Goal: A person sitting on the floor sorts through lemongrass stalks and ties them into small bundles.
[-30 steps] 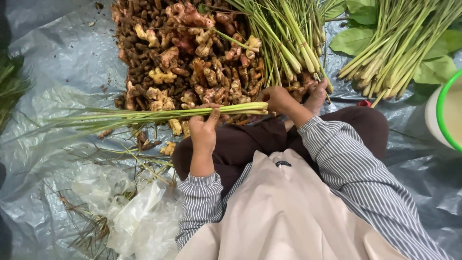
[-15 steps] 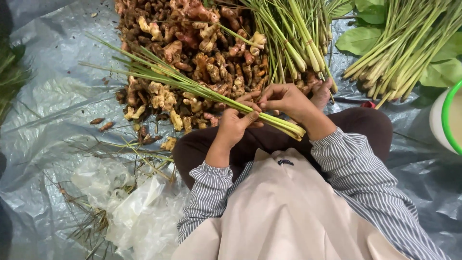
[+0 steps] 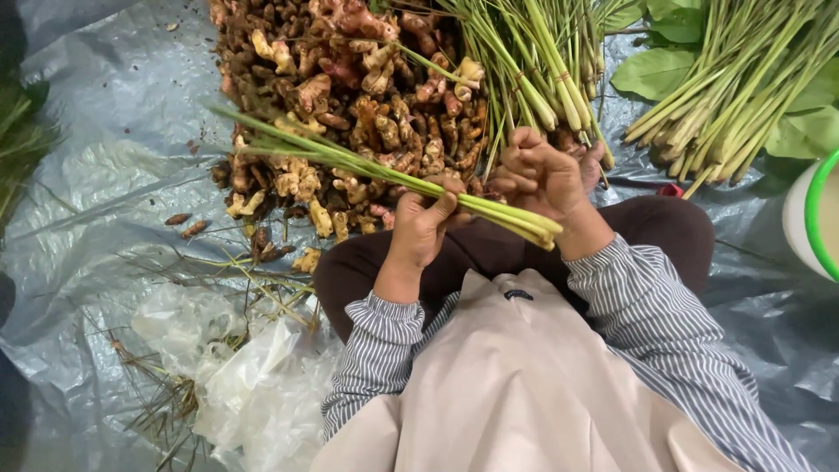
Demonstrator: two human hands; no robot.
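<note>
A thin bundle of lemongrass stalks (image 3: 350,162) lies across my lap, leaf tips pointing up-left and pale cut ends at the right. My left hand (image 3: 421,225) grips the bundle near its thick end. My right hand (image 3: 544,175) hovers just above the stalk ends with fingers curled; whether it holds anything small is hidden. Both hands sit over my dark trousers, in front of a heap of ginger and turmeric roots (image 3: 350,96).
More lemongrass bunches (image 3: 542,61) lie beyond the hands, another pile (image 3: 743,87) on green leaves at right. A white bucket with green rim (image 3: 813,218) stands at the right edge. Crumpled clear plastic bags (image 3: 236,376) and dry trimmings lie on the grey tarp (image 3: 105,175).
The lemongrass bundle swung from lying level to slanting with tips up-left. My right hand came over from the far pile to the bundle's thick end beside my left hand.
</note>
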